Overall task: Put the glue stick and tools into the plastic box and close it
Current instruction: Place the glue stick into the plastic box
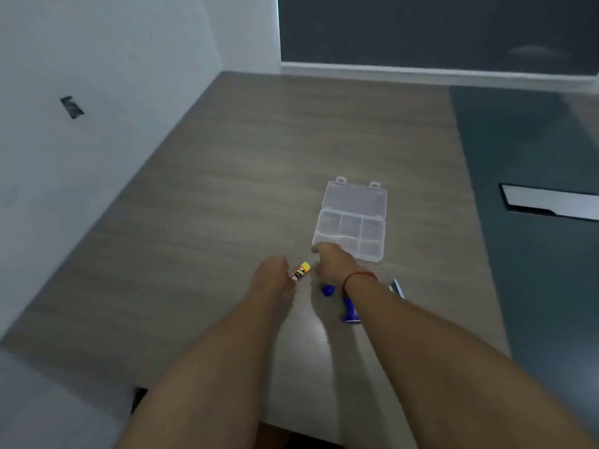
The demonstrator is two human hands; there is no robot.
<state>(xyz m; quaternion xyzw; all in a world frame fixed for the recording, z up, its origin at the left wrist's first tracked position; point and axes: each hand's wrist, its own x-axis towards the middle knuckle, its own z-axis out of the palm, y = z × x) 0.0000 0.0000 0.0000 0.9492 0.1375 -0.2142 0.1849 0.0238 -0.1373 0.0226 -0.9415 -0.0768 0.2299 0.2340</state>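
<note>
Two bare forearms reaching forward over the wood-grain tabletop (227,176). Nearest, under the right forearm, a blue-handled tool (350,311) and a smaller blue piece (328,290) lying flat, with a slim metal tool (398,288) just beside the wrist. Left hand (271,276) curled, fingers tucked under, touching the lower end of the glue stick (300,270); whether actually gripping it or only steadying it, hard to tell. Right hand (331,262) loosely closed, thumb side forward, near the stick's yellow cap and close to the box's front corner; nothing clearly held. Farther on, the clear plastic box (351,233) lying open, lid (356,197) folded back flat, compartments seemingly empty. Likely the opening step: picking up the glue stick. Next move probably calls for a firm pinch, a short carry forward, and a compartment long enough to take it.
</note>
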